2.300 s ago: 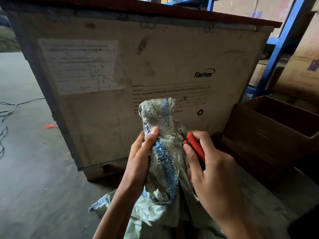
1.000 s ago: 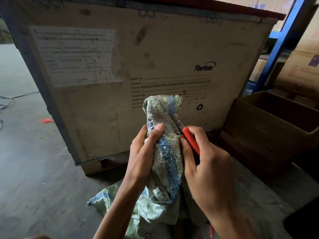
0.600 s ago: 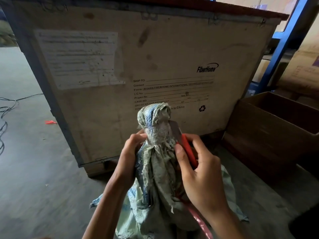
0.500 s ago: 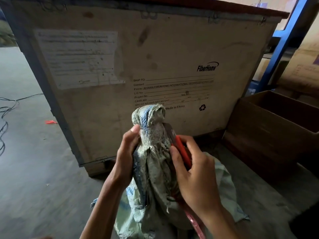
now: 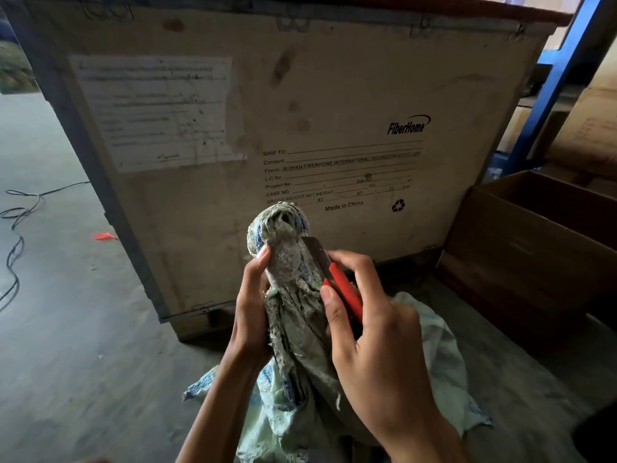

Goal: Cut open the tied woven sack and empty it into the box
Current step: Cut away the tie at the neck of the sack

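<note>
Head view, left to right: loose cables (image 5: pixel 16 222) and a red scrap (image 5: pixel 105 236) on the floor (image 5: pixel 66 362), well apart from the work. A wooden crate (image 5: pixel 300 95) stands behind everything. Then the left hand (image 5: pixel 252 309): fingers (image 5: pixel 262 259) curled round the gathered neck of the woven sack (image 5: pixel 297 329) from its left side, thumb tip just under the tied knot (image 5: pixel 282 222). The neck's long axis is near upright, knot on top, and the sack body is slumped on the floor between the forearms. On the neck's right side is the cutter (image 5: pixel 344 289). Its blade (image 5: pixel 314 248) lies against the fabric just below the knot, pointing up-left. Can't tell if it has bitten in. The right hand (image 5: pixel 374 355) is clenched on the red handle, index finger over the top, thumb beside the sack. My read: the step in hand is severing the tie, and nothing is emptied yet. The right hand cuts, the left only braces. The cut line runs across the neck toward the left thumb, so that thumb is the hazard. Far right: open cardboard box (image 5: pixel 521 235), mouth up, near the sack and on the right hand's side, so the pour goes rightward.
</note>
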